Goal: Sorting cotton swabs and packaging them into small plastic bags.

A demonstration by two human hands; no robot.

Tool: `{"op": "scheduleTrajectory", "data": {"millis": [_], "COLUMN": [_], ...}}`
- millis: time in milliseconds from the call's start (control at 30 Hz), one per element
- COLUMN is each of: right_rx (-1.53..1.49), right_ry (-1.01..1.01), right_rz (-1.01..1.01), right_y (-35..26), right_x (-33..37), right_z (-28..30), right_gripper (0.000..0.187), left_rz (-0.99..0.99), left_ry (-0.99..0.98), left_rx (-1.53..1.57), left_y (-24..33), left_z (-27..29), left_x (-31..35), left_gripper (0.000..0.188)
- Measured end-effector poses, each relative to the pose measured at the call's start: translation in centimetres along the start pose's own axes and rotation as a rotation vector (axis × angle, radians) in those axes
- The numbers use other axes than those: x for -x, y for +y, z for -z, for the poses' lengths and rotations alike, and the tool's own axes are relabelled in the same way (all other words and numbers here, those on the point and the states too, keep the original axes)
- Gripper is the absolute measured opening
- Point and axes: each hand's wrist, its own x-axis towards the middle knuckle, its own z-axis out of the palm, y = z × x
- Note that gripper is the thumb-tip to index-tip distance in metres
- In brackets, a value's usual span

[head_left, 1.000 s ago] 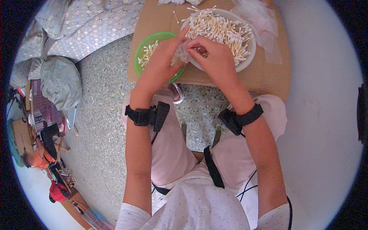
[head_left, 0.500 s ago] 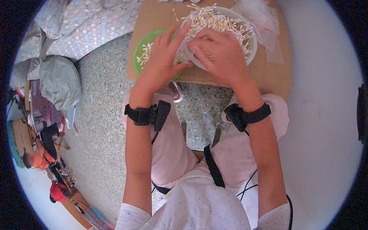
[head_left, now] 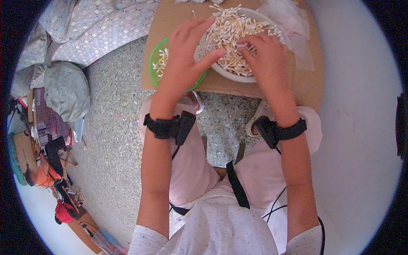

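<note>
Many cotton swabs (head_left: 231, 32) with pale sticks and white tips fill a round white bowl (head_left: 243, 79). My right hand (head_left: 268, 57) is over the right part of this bowl, its thumb and fingers curled around some swabs; the exact grip is partly hidden. To the left, my left hand (head_left: 183, 57) hovers across a green-rimmed bowl (head_left: 152, 70), thumb and forefinger spread wide. A pale see-through patch shows beside its palm, too unclear to name. More swabs lie in the green bowl, partly covered by that hand.
Both bowls stand on a brown cardboard surface (head_left: 306, 85). Clear plastic bags (head_left: 293, 25) lie at its far right, and a loose swab shows near the far edge. A white wall (head_left: 357, 106) rises at right; patterned cloth (head_left: 102, 25) hangs at left.
My right hand has moved right, away from my left hand, and over the swabs in the white bowl. The left thumb has stretched out, widening the gap to the fingers.
</note>
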Motion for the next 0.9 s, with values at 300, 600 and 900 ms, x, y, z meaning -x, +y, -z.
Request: {"op": "scheduleTrajectory", "data": {"millis": [300, 600, 900], "right_rx": [-0.072, -0.063, 0.050], "right_ry": [0.023, 0.073, -0.057], "right_rz": [-0.027, 0.108, 0.007], "right_y": [-0.2, 0.7, 0.1], "right_x": [-0.6, -0.6, -0.1], "right_z": [0.5, -0.9, -0.8], "right_gripper": [0.028, 0.088, 0.095], "left_rz": [0.039, 0.137, 0.233], "left_ry": [0.104, 0.165, 0.168], "left_rx": [-0.007, 0.067, 0.219], "left_y": [-0.2, 0.3, 1.1], "left_z": [-1.1, -1.9, -2.3], "left_x": [-0.2, -0.4, -0.6], "left_gripper": [0.040, 0.032, 0.035]}}
